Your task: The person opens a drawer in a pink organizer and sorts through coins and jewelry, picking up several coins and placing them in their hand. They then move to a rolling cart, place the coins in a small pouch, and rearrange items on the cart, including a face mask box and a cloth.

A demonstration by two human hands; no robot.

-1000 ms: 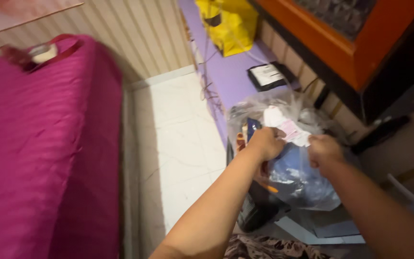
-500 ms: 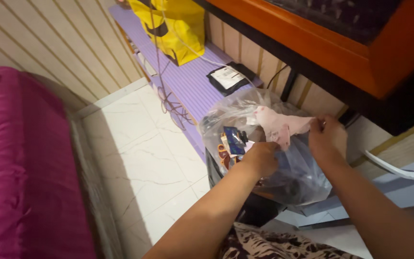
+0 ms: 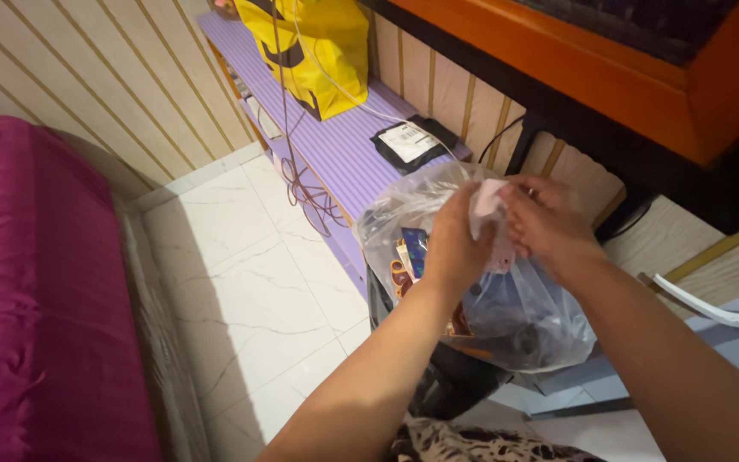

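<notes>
Right of centre frame, the left hand [image 3: 453, 248] and right hand [image 3: 543, 224] pinch a crumpled pale pink-white paper scrap [image 3: 487, 204] over the clear plastic rubbish bag [image 3: 519, 312]; keep the bag mouth gathered tight around the scrap.

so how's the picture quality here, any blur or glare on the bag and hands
Head view: left hand and right hand are slightly soft with motion blur; the clear crinkled plastic bag shows pale sheen, its contents hazy; the white marble floor is brightly lit, shadowed beside the magenta bedspread.
</notes>
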